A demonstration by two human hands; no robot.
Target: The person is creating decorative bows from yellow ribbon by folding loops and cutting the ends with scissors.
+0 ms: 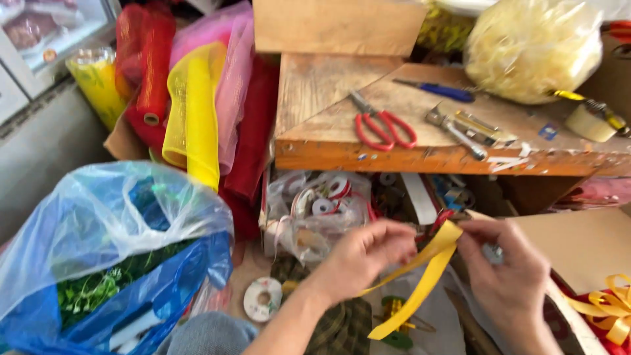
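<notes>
Head view: I note my left hand (365, 253) and right hand (506, 266) both pinched shut on a yellow ribbon (427, 273), held low in front of the wooden workbench (328, 141). The ribbon is folded at the top between the fingertips, its tail hanging down. I judge it light, limp and slick; best gripped flat at the fold. Red-handled scissors (384, 125) lie on the bench. A blue plastic bag (112, 256) sits to the left.
</notes>
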